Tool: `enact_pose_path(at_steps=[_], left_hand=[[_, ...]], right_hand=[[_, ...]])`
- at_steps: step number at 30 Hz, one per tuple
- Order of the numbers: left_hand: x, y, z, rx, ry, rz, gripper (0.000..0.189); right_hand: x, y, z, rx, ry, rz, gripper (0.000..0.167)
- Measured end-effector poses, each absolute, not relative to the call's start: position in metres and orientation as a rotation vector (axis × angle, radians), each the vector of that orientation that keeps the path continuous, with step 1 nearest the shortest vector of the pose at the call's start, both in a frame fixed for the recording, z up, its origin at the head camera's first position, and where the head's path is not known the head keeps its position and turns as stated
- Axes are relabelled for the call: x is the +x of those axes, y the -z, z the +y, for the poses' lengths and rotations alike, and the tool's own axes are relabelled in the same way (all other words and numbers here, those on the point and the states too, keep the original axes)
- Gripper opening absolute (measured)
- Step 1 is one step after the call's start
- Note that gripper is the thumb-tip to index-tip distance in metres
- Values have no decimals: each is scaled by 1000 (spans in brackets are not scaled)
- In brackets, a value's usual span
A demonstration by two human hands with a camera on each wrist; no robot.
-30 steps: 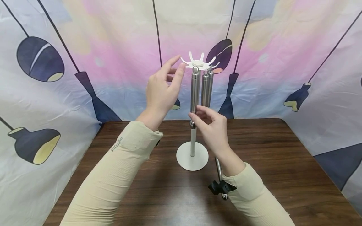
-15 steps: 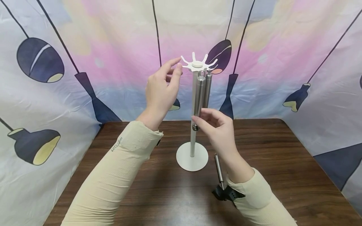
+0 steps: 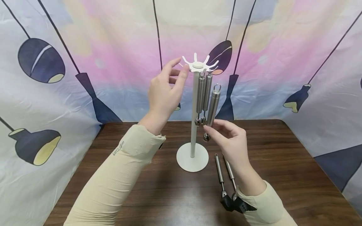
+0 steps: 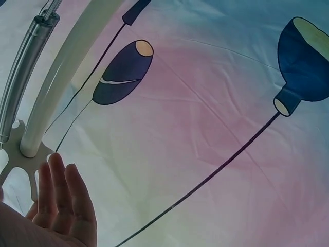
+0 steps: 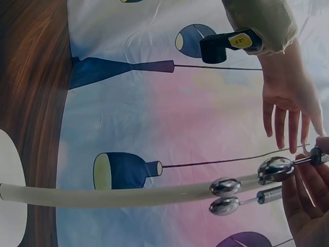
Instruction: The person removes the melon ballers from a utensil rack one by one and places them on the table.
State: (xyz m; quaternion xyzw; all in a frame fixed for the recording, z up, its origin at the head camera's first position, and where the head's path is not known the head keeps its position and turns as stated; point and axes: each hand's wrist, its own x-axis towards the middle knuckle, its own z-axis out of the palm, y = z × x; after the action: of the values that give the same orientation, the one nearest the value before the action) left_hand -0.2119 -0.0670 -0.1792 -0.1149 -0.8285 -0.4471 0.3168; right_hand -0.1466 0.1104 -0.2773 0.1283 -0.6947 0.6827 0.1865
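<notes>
My right hand pinches the lower handle of a small metal spoon, its ring end up and rounded bowl down. The spoon stands tilted, apart from a white rack with curved prongs on top. Two similar spoons hang from the rack's right side; their shiny bowls show in the right wrist view. Beside the rack's top, my left hand has thumb and index finger at a left prong, touching the rack. Its other fingers look straight in the left wrist view.
Two more metal-handled utensils lie on the dark wooden table near my right wrist, their lower ends partly hidden by the black wrist camera. A cloth backdrop printed with lamps stands behind and at both sides.
My right hand has carried its spoon from the rack's front to the right and down, clear of the prongs. The rack's top has turned slightly. My left hand has shifted a little right.
</notes>
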Motion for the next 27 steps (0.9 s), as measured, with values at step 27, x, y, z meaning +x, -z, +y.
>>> enact_pose_path(at_steps=[27], left_hand=[[-213, 180, -66, -295, 1172, -2178, 47]], right_hand=[[-130, 314, 153, 129, -1934, -2101, 20]])
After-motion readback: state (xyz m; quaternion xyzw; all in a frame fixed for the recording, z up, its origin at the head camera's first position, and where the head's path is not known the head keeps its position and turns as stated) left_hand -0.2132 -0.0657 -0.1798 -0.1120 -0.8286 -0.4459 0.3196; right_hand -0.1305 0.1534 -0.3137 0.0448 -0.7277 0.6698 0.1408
